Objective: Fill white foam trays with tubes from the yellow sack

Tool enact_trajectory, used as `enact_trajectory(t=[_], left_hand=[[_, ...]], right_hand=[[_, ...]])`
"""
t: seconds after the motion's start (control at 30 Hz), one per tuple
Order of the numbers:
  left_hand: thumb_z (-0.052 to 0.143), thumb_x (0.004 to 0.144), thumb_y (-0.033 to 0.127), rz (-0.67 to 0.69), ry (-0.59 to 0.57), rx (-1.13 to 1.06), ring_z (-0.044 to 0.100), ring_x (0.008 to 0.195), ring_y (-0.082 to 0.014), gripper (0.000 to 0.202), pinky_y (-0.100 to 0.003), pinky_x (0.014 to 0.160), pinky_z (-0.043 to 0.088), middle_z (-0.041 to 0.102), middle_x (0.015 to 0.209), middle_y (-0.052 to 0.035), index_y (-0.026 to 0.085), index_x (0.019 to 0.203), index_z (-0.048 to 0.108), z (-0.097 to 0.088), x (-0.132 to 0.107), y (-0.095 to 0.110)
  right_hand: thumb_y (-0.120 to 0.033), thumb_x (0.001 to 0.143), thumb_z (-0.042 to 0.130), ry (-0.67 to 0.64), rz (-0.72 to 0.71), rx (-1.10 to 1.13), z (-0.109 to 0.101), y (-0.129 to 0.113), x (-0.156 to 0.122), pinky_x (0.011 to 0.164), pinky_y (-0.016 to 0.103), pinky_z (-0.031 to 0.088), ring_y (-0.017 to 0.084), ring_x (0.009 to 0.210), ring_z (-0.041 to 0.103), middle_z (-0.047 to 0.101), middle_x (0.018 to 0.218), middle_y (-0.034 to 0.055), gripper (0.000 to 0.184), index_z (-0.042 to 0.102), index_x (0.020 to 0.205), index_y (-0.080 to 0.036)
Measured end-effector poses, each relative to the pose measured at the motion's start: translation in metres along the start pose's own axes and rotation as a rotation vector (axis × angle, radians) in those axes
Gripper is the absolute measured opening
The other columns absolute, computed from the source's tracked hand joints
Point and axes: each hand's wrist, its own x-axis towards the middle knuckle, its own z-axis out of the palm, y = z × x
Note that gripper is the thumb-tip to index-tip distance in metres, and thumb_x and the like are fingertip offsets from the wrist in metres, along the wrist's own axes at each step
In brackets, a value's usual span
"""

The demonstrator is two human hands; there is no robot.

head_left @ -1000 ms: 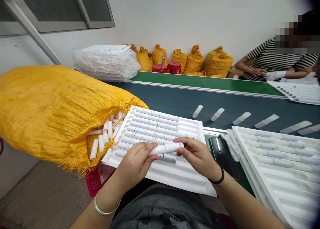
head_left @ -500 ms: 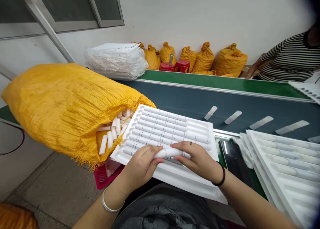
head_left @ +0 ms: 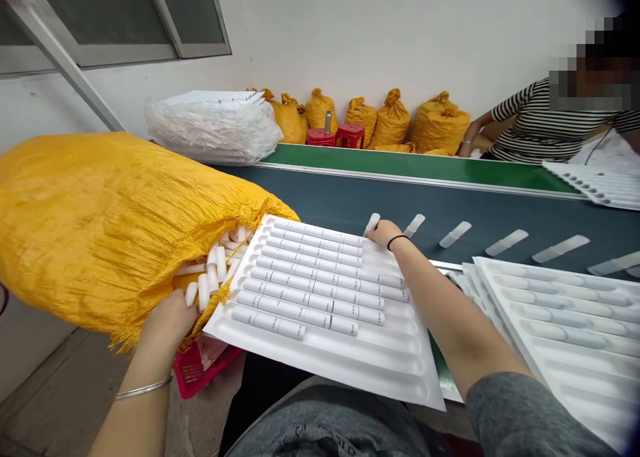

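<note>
My left hand (head_left: 173,318) is at the mouth of the yellow woven sack (head_left: 100,217), its fingers closed on a short white tube (head_left: 191,293). More loose white tubes (head_left: 212,275) lie in the sack's opening. Over the dark belt, my right hand (head_left: 385,232) reaches out with its fingers closed around a white tube with a rounded end (head_left: 373,224). Whether this tube touches the belt I cannot tell. Between my arms lies a white moulded tray (head_left: 350,360) with rows of printed white tubes (head_left: 310,277) in its upper and left grooves.
Similar white tubes (head_left: 455,234) lie spaced along the dark belt (head_left: 330,187). At the right is a stack of trays (head_left: 560,357) holding tubes. A plastic-wrapped bundle (head_left: 215,134) sits at the back left. Beyond the belt is a person in a striped shirt (head_left: 545,124).
My hands have parted from the tube they both held over the tray. The right has moved forward to the belt with a tube; the left has gone to the sack and gripped another tube.
</note>
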Motion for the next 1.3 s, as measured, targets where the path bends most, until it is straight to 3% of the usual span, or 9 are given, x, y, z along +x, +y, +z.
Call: enact_trajectory(t=[0.1,0.2,0.3,0.43,0.67,0.87,1.07,1.2,1.3], left_hand=[[0.050,0.077,0.031,0.013,0.130,-0.031,0.061,0.090,-0.0363,0.030,-0.047,0.078,0.047,0.065,0.093,-0.0184,0.012,0.098,0.062,-0.003,-0.012,0.018],[0.055,0.082,0.037,0.197,0.309,-0.333,0.058,0.103,-0.0278,0.033,-0.041,0.093,0.045,0.063,0.109,-0.0107,0.019,0.109,0.060,-0.002,-0.032,0.049],[0.060,0.083,0.034,0.436,0.265,-0.679,0.057,0.108,-0.0231,0.025,-0.038,0.100,0.042,0.062,0.111,-0.0069,0.021,0.105,0.062,0.006,-0.051,0.083],[0.061,0.084,0.025,0.611,0.114,-0.946,0.056,0.111,-0.0217,0.021,-0.039,0.101,0.042,0.060,0.111,-0.0073,0.022,0.105,0.062,0.015,-0.068,0.120],[0.071,0.078,0.027,0.522,-0.015,-1.164,0.060,0.102,-0.0207,0.024,-0.037,0.093,0.047,0.064,0.102,-0.0070,0.020,0.099,0.062,0.013,-0.091,0.152],[0.076,0.073,0.031,0.333,-0.152,-1.540,0.064,0.089,-0.0144,0.067,-0.030,0.079,0.054,0.065,0.096,0.0000,0.031,0.127,0.036,0.007,-0.108,0.169],[0.082,0.063,0.037,0.247,-0.292,-1.526,0.063,0.078,-0.0146,0.037,-0.026,0.071,0.052,0.067,0.085,-0.0021,0.018,0.085,0.060,0.007,-0.118,0.182],[0.080,0.065,0.040,0.274,-0.255,-1.236,0.056,0.066,-0.0131,0.034,-0.024,0.061,0.046,0.061,0.074,0.0006,0.018,0.084,0.063,-0.001,-0.120,0.181],[0.073,0.074,0.040,0.374,-0.349,-1.105,0.054,0.069,-0.0127,0.029,-0.024,0.063,0.044,0.060,0.079,0.0008,0.019,0.088,0.060,-0.011,-0.122,0.179]], right_hand=[[-0.044,0.086,0.054,0.021,0.007,-0.030,-0.007,0.015,-0.022,0.077,0.033,0.046,0.028,0.097,0.063,0.066,0.107,0.0223,0.045,0.066,0.104,-0.004],[-0.034,0.087,0.050,-0.021,-0.071,-0.055,-0.009,0.036,-0.063,0.072,0.031,0.046,0.026,0.089,0.065,0.070,0.095,0.0153,0.031,0.072,0.092,-0.012],[-0.023,0.078,0.059,-0.086,-0.147,-0.083,-0.004,0.054,-0.103,0.069,0.030,0.047,0.024,0.081,0.066,0.072,0.090,0.0097,0.017,0.075,0.082,-0.017],[-0.020,0.080,0.056,-0.033,-0.242,-0.100,0.005,0.065,-0.129,0.082,0.033,0.047,0.024,0.095,0.063,0.068,0.108,0.0081,0.020,0.074,0.088,-0.019],[-0.018,0.078,0.057,0.028,-0.281,-0.101,0.009,0.068,-0.129,0.080,0.034,0.048,0.026,0.095,0.063,0.068,0.105,0.0097,0.021,0.070,0.094,-0.018],[-0.027,0.084,0.053,0.149,-0.315,0.108,0.004,0.054,-0.158,0.065,0.034,0.049,0.021,0.074,0.061,0.065,0.090,0.0082,0.025,0.060,0.106,-0.017],[-0.028,0.093,0.051,0.050,-0.751,0.888,0.022,0.010,-0.216,0.070,0.030,0.056,0.017,0.082,0.063,0.063,0.098,0.0064,0.025,0.054,0.117,-0.023],[-0.018,0.091,0.054,0.196,-0.901,0.868,0.021,0.000,-0.219,0.088,0.036,0.053,0.021,0.108,0.060,0.063,0.112,0.0088,0.025,0.058,0.116,-0.024],[-0.013,0.091,0.053,0.202,-1.012,0.737,0.014,-0.001,-0.214,0.091,0.035,0.051,0.020,0.108,0.059,0.063,0.112,0.0076,0.030,0.057,0.118,-0.025]])
